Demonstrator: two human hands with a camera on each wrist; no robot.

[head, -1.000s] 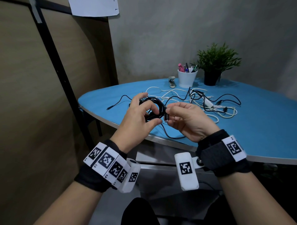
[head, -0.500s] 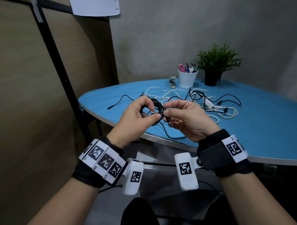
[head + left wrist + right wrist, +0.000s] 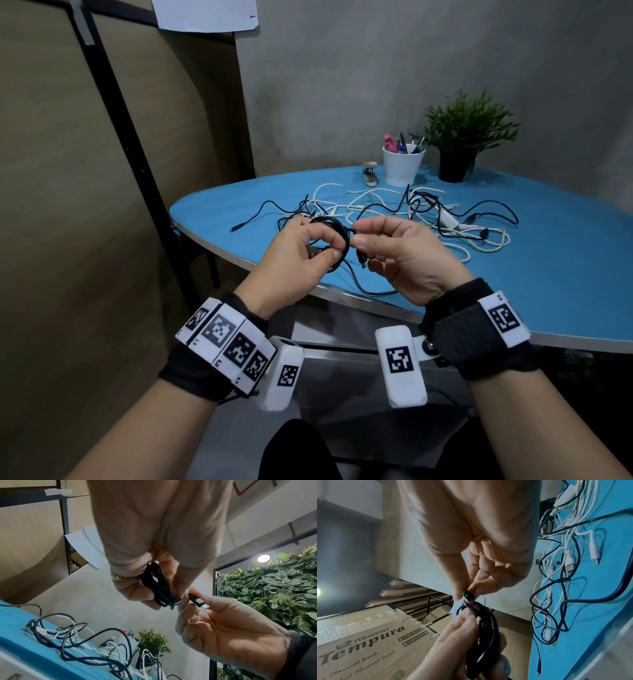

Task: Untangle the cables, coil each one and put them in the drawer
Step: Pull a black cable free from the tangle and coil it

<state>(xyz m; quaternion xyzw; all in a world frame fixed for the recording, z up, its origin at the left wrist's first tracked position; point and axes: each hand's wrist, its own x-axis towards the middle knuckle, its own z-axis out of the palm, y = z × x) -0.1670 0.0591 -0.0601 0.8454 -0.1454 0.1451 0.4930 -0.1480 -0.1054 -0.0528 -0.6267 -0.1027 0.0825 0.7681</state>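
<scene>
Makeshift office corner: blue desk, pen cup, taped cardboard partitions.

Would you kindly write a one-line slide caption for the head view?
Left hand grips a coiled black cable while right hand pinches its plug end, above a blue table strewn with tangled cables.

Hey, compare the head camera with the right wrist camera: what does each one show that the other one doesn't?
Only the head view shows the pen cup, potted plant and both wristbands. Only the right wrist view shows the connector's end face, pinched by the right hand, and a printed cardboard box. Both show the left hand gripping the black coil, and the tangled cables on the blue table.
</scene>
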